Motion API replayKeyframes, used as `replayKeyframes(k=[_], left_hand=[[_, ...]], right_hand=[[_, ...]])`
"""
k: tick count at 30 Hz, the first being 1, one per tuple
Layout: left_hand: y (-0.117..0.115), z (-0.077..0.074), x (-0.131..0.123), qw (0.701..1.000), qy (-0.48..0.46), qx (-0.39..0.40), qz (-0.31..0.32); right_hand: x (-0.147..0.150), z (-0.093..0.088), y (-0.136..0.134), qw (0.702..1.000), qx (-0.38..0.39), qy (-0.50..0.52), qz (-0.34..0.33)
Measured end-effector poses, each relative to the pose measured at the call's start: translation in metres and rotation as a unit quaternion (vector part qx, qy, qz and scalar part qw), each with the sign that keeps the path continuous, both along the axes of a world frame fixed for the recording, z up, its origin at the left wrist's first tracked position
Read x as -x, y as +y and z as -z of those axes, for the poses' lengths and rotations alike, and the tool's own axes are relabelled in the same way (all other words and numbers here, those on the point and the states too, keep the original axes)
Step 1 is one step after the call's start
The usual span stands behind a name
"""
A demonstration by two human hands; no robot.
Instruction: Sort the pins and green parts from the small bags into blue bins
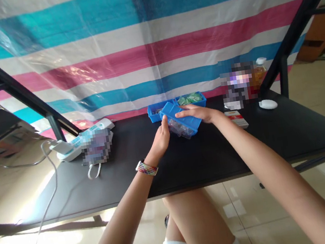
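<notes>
My left hand grips the left end of a small blue plastic bin, with the thumb along its edge. From the other side my right hand holds the same bin, fingers lying across its upper face. The bin is tilted over, and clear plastic packets show at its lower side, just above or on the black table. Whether the packets are still inside it I cannot tell. Right behind stand a blue bin with small metal-looking pieces and another with green packets.
On the left lie a power strip, a blurred phone-like device and a white cable. To the right are a small red-and-white box, a white mouse and a bottle. A striped sheet hangs behind.
</notes>
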State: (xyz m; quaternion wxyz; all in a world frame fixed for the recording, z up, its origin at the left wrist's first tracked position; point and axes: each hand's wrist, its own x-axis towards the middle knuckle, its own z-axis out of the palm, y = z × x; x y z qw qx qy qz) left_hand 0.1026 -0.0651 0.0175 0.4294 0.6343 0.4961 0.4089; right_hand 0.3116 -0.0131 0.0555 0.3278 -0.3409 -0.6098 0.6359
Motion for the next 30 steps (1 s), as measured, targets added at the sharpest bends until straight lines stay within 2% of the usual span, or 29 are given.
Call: replayKeyframes(k=[3,8,13,17,19,20,22,24,26,28,30], left_hand=[[0.005,-0.007,0.017,0.996,0.084,-0.021,-0.026],[0.005,-0.025,0.039,0.976,0.207,-0.054,0.027],[0.005,-0.042,0.057,0.954,0.294,-0.033,0.047],[0.005,-0.054,0.062,0.941,0.331,-0.071,-0.021],[0.004,-0.058,0.058,0.955,0.281,-0.088,-0.035],[0.004,-0.059,0.056,0.970,0.231,-0.069,-0.025],[0.004,-0.060,0.050,0.995,0.093,0.022,0.026],[0.005,-0.059,0.046,0.987,-0.045,0.134,0.077],[0.008,-0.056,0.046,0.966,-0.146,0.197,0.081],[0.013,-0.054,0.051,0.954,-0.214,0.207,0.036],[0.022,-0.051,0.063,0.949,-0.252,0.187,-0.020]], right_hand=[[-0.005,-0.012,0.007,0.998,-0.033,-0.054,-0.010],[-0.012,-0.026,0.010,0.992,-0.084,-0.086,0.029],[-0.026,-0.026,0.010,0.994,-0.082,-0.041,0.064],[-0.015,-0.018,0.008,0.983,-0.068,0.081,0.150],[0.002,-0.013,0.005,0.961,-0.059,0.163,0.215],[0.012,-0.011,0.002,0.950,-0.053,0.194,0.241],[0.031,-0.006,-0.004,0.937,-0.057,0.239,0.248],[0.047,-0.001,-0.011,0.931,-0.080,0.266,0.239],[0.058,0.004,-0.018,0.927,-0.123,0.245,0.257],[0.064,0.010,-0.023,0.932,-0.158,0.201,0.256],[0.065,0.016,-0.025,0.947,-0.169,0.160,0.220]])
